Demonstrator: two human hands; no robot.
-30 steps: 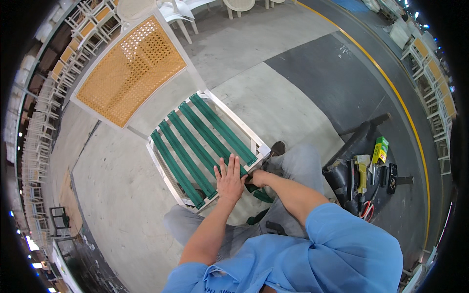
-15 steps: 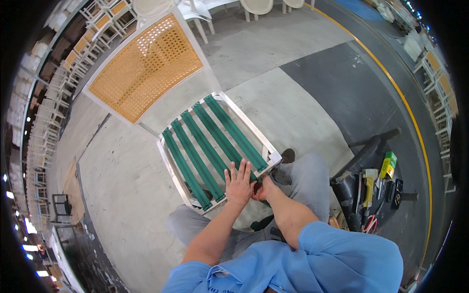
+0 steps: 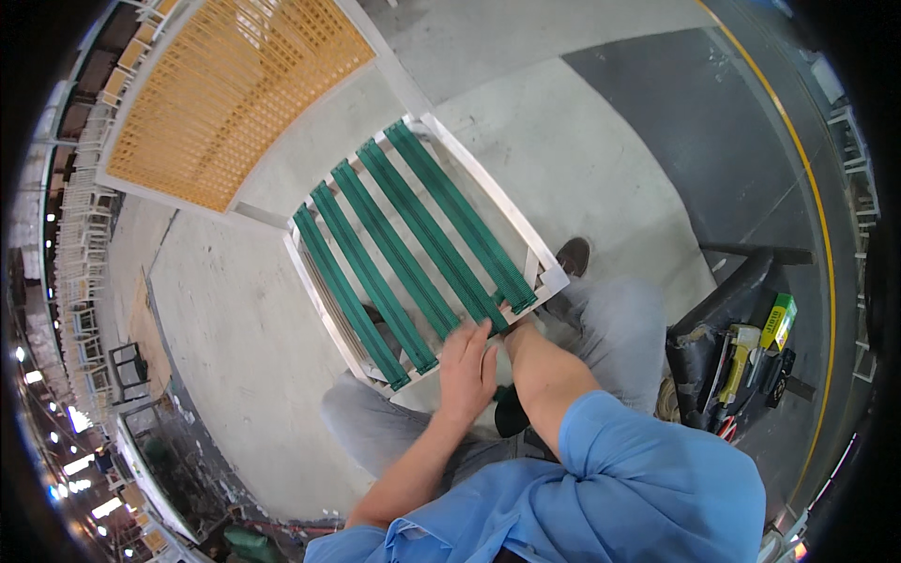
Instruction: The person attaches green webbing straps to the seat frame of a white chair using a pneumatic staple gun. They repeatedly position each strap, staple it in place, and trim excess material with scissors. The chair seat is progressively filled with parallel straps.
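the white chair frame (image 3: 427,246) with green webbing straps (image 3: 413,249) rests tilted across the person's knees, its near rail at the lap and its far end pointing toward 11 o'clock, so the seat faces up within easy reach. the left hand (image 3: 466,369) lies flat and open on the near rail, fingers spread over the strap ends, holding nothing but seemingly pressing down to keep the frame from sliding. the right hand (image 3: 518,330) sits just beside it at 3 o'clock, tucked against the frame's near corner; its fingers are hidden behind the wrist, so i cannot tell whether it grips a strap end or simply bears on the rail.

an orange lattice panel (image 3: 230,89) stands against the floor at 11 o'clock from the frame. at 3 o'clock, well apart, a black tool bag (image 3: 727,352) holds tools upright and within arm's reach.
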